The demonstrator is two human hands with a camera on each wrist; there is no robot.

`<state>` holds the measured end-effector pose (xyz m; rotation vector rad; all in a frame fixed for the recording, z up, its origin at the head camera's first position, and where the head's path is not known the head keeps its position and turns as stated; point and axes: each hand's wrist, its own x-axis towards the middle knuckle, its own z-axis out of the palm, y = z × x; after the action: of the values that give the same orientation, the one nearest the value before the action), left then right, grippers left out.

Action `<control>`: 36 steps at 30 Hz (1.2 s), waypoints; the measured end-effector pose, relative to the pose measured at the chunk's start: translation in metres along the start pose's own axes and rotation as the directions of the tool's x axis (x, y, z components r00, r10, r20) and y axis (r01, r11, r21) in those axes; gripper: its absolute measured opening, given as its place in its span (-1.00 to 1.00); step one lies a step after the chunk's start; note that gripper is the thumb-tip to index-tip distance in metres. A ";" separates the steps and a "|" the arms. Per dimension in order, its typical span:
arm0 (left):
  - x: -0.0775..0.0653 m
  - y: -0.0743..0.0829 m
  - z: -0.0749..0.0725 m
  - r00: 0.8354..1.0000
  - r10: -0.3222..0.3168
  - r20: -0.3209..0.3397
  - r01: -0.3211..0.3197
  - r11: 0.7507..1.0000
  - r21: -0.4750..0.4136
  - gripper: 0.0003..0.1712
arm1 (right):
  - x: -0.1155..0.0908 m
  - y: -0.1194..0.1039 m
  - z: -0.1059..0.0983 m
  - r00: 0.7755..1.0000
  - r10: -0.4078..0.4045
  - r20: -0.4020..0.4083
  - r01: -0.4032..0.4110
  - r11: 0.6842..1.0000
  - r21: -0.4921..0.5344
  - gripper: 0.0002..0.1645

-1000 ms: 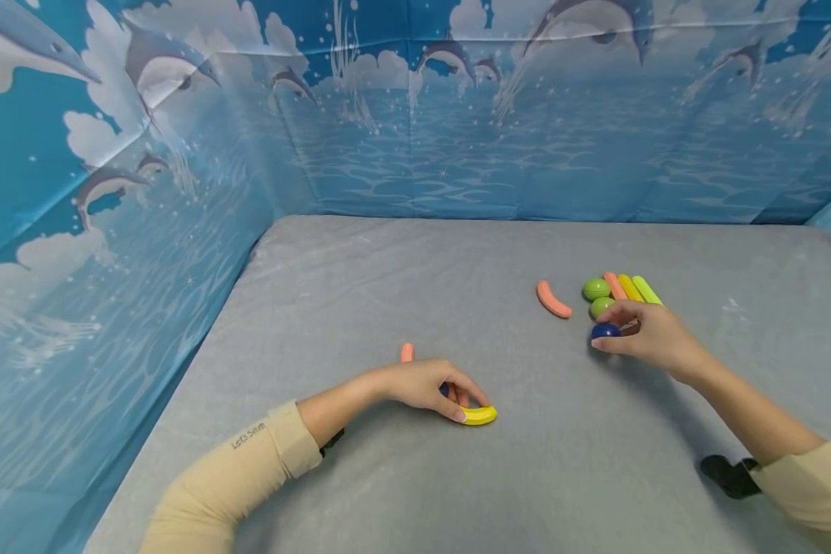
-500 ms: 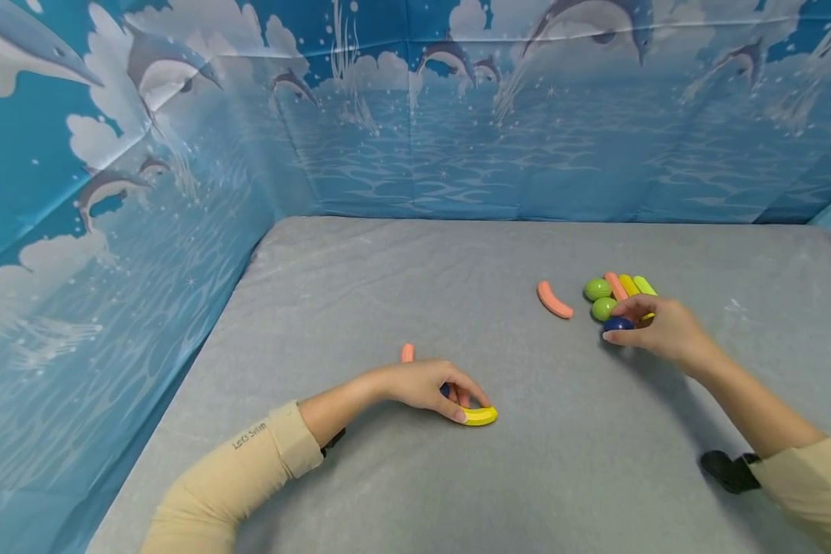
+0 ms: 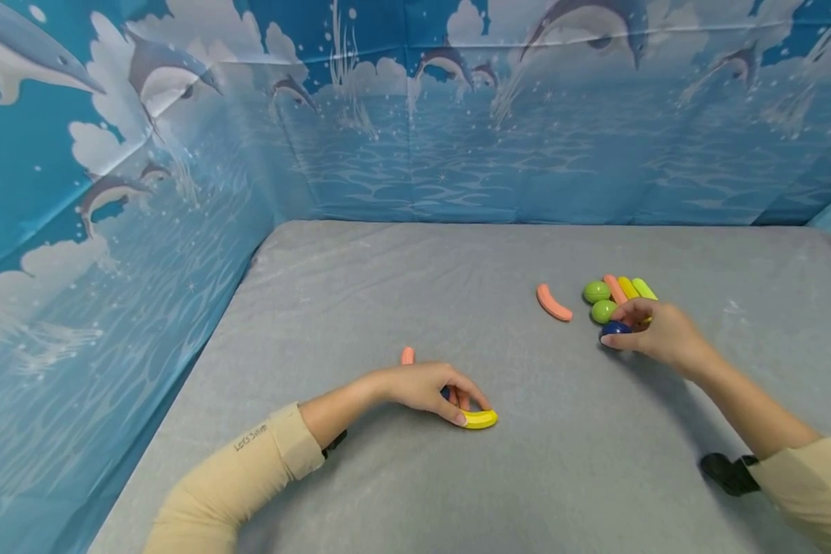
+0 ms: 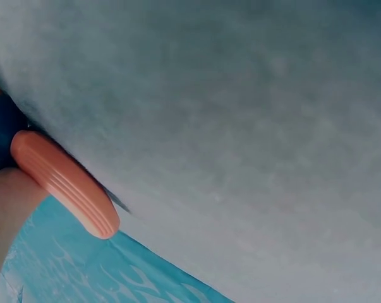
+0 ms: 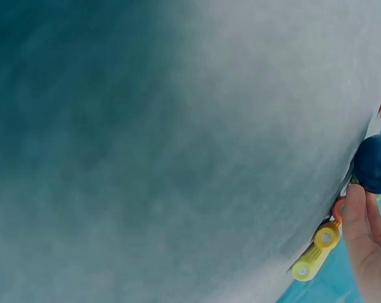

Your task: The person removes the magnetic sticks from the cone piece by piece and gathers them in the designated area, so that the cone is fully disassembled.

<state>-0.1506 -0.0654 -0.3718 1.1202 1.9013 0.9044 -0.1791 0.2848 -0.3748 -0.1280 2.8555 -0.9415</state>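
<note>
In the head view, my right hand (image 3: 661,336) pinches a dark blue ball (image 3: 615,328) between thumb and fingers, low over the cloth. Just beyond the ball lie two green balls (image 3: 596,292). My left hand (image 3: 429,388) rests at the middle with thumb and index finger around a yellow curved, banana-shaped piece (image 3: 482,419). Under its palm a dark blue piece (image 3: 445,392) is mostly hidden, and a salmon curved piece (image 3: 408,355) sticks out behind the hand. The left wrist view shows this salmon piece (image 4: 70,186) against the blue one (image 4: 2,129).
Beyond the right hand, a salmon stick (image 3: 615,288), a yellow stick (image 3: 628,288) and a lime stick (image 3: 644,288) lie side by side. Left of the green balls lies another salmon curved piece (image 3: 552,303). Dolphin-print curtains (image 3: 415,154) border the grey cloth (image 3: 360,277).
My right hand has shifted slightly to the right with the blue ball, uncovering more of the nearer green ball. My left hand has stayed in place on the yellow piece.
</note>
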 end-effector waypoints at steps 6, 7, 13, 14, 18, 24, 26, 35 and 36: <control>0.000 0.000 0.000 1.000 0.011 -0.006 -0.011 1.000 0.023 -0.60 | -0.002 0.000 -0.003 1.000 -0.006 0.003 0.006 1.000 0.004 -0.45; 0.000 -0.001 0.001 1.000 0.011 -0.010 -0.010 1.000 0.029 -0.61 | -0.003 0.001 -0.003 1.000 -0.003 0.007 0.003 1.000 0.003 -0.45; -0.002 -0.001 0.002 0.998 -0.032 -0.055 0.035 0.998 0.049 -0.56 | -0.007 -0.001 -0.007 1.000 0.011 0.023 -0.011 1.000 0.024 -0.40; -0.002 -0.001 0.001 0.998 -0.037 -0.058 0.040 0.998 0.056 -0.54 | -0.007 -0.002 -0.008 1.000 0.008 0.025 -0.009 0.999 0.032 -0.40; -0.005 -0.001 -0.002 0.998 -0.029 -0.062 0.036 0.994 0.108 -0.47 | -0.010 -0.009 -0.016 0.999 -0.017 0.029 0.016 0.998 0.063 -0.39; -0.015 -0.003 -0.012 0.995 0.022 -0.096 0.003 0.968 0.251 -0.42 | -0.012 -0.026 -0.021 0.998 -0.053 0.031 0.051 0.997 0.061 -0.36; -0.021 -0.003 -0.016 0.994 0.037 -0.104 -0.002 0.949 0.316 -0.42 | -0.012 -0.033 -0.020 0.996 -0.074 0.048 0.070 0.995 0.076 -0.37; -0.040 -0.011 -0.028 0.989 0.048 -0.137 0.017 0.900 0.436 -0.43 | -0.016 -0.072 0.012 0.937 -0.258 0.234 0.193 0.944 0.269 -0.48; -0.040 -0.011 -0.028 0.989 0.050 -0.136 0.018 0.889 0.458 -0.43 | -0.016 -0.076 0.018 0.924 -0.279 0.262 0.199 0.935 0.293 -0.49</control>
<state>-0.1652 -0.1117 -0.3579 1.3732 2.3052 0.5629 -0.1574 0.2150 -0.3422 -0.5558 2.4485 -1.2174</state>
